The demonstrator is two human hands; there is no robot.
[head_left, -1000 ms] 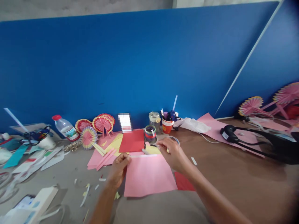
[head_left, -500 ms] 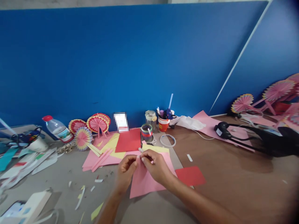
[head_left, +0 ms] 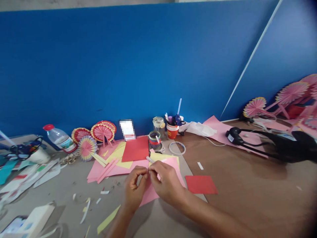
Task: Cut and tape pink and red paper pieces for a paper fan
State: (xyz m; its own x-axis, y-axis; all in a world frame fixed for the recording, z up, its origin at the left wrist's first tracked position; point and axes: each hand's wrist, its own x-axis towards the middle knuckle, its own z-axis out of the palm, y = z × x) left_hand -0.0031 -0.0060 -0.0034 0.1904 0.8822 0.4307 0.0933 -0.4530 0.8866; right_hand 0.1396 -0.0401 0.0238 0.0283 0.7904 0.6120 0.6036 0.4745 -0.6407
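Observation:
My left hand [head_left: 135, 186] and my right hand [head_left: 164, 181] meet at their fingertips over a pink paper sheet [head_left: 170, 165] lying on the table. Both pinch the same small white strip [head_left: 150, 160], whose end sticks up between the thumbs. A red paper square [head_left: 201, 184] lies just right of my right wrist. A yellow sheet [head_left: 160, 156] shows behind the pink one.
Paper fans [head_left: 102, 131], a red sheet [head_left: 135, 148], tape rolls [head_left: 155, 138], a tape ring [head_left: 177, 148], a pen cup [head_left: 172, 129] and a water bottle [head_left: 59, 137] line the blue wall. A black tool with cable [head_left: 272, 145] lies right. Scraps litter the left.
My hands came together from the pink sheet's two top corners and now pinch the white strip between them. The pink sheet has turned and shifted, and the red square is uncovered.

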